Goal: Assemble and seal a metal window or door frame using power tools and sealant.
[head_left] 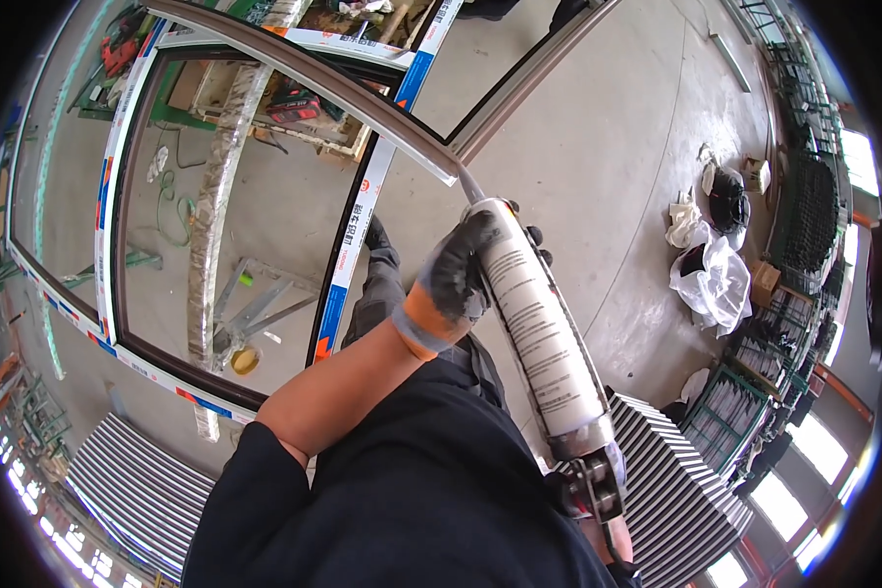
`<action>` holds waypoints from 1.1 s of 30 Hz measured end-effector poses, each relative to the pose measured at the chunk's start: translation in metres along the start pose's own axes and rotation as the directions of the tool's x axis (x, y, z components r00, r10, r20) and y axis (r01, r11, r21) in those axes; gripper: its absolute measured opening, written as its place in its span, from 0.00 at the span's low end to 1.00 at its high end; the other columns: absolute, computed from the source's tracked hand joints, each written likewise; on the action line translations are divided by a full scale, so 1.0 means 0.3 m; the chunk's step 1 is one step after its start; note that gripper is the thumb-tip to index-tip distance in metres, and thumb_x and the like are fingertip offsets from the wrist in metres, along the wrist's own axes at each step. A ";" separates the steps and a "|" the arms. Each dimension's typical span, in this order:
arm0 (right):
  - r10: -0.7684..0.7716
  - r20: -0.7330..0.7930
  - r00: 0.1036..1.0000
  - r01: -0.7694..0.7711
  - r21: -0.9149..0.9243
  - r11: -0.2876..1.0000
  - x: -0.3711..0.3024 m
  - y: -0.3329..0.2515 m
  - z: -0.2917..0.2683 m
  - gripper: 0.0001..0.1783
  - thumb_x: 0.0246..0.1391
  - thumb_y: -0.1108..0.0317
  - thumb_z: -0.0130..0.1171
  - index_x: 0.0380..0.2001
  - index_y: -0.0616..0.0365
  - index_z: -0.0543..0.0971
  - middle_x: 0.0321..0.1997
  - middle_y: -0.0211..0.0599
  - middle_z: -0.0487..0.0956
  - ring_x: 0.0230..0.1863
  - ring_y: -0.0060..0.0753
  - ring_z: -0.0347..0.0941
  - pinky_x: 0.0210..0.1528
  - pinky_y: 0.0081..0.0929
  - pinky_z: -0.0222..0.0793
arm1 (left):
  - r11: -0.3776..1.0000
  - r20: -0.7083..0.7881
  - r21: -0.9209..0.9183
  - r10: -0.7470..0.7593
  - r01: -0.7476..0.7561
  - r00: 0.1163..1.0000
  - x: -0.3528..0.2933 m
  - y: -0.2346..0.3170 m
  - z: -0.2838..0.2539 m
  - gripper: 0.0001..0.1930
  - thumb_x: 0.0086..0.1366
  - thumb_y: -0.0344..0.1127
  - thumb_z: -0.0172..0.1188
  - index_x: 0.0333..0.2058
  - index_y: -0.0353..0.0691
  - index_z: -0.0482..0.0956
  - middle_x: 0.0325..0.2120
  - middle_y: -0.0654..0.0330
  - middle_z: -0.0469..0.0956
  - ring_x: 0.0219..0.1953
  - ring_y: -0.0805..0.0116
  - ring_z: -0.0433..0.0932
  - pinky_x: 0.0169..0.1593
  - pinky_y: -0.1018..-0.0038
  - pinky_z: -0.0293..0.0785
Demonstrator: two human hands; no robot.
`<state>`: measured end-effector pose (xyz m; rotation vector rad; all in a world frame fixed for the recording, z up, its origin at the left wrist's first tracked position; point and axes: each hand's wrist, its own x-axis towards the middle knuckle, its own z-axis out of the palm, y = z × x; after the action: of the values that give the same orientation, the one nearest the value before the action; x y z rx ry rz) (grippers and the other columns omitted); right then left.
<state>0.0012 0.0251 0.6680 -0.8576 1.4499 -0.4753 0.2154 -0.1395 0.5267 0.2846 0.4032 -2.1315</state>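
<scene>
A caulking gun [599, 480] with a white printed cartridge [541, 328] slants up across the middle. My left hand [461, 265], in a dark grey and orange glove, is wrapped round the cartridge's front end. At the back end, my right hand [564, 492] grips the gun by its handle; the gun and my body hide most of its fingers. The tapered nozzle [469, 183] points at the corner of a brown window frame [363, 105]. Its tip is at or very close to the frame's edge; I cannot tell if it touches.
Taped white profiles [355, 230] form more of the frame on the left. Below it are a wrapped support bar [216, 216], a tool tray with a red power tool [294, 103] and a metal stand [255, 304]. White bags [712, 284] lie right. Striped stacks [139, 480] flank me.
</scene>
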 end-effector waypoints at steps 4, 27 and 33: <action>0.077 -0.007 0.997 -0.075 0.159 0.984 -0.005 -0.001 0.018 0.23 0.57 0.73 0.59 0.56 0.66 0.71 0.53 0.41 0.77 0.51 0.31 0.76 0.51 0.28 0.74 | 0.998 0.048 0.061 0.009 -0.012 0.999 0.010 -0.003 -0.032 0.17 0.70 0.38 0.54 0.55 0.41 0.69 0.44 0.49 0.77 0.49 0.51 0.78 0.54 0.53 0.77; 0.180 -0.115 0.977 -0.158 0.175 0.972 0.029 -0.094 0.109 0.26 0.47 0.69 0.67 0.51 0.64 0.76 0.45 0.35 0.81 0.45 0.29 0.78 0.48 0.26 0.73 | 0.996 0.085 0.060 -0.070 0.065 0.994 0.017 0.038 -0.101 0.21 0.68 0.42 0.57 0.56 0.42 0.69 0.47 0.47 0.75 0.51 0.47 0.76 0.55 0.47 0.74; -0.075 -0.073 0.994 0.071 -0.057 0.996 0.040 -0.102 0.128 0.24 0.45 0.70 0.68 0.48 0.62 0.78 0.45 0.38 0.81 0.45 0.36 0.79 0.48 0.29 0.73 | 0.995 0.071 0.028 -0.097 0.095 0.993 0.019 0.048 -0.105 0.26 0.67 0.44 0.59 0.59 0.41 0.67 0.50 0.44 0.74 0.54 0.43 0.74 0.57 0.43 0.71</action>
<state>0.0463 0.0052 0.6793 -0.9478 1.5100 -0.5297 0.2258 -0.1391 0.4932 0.2053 0.3550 -2.2351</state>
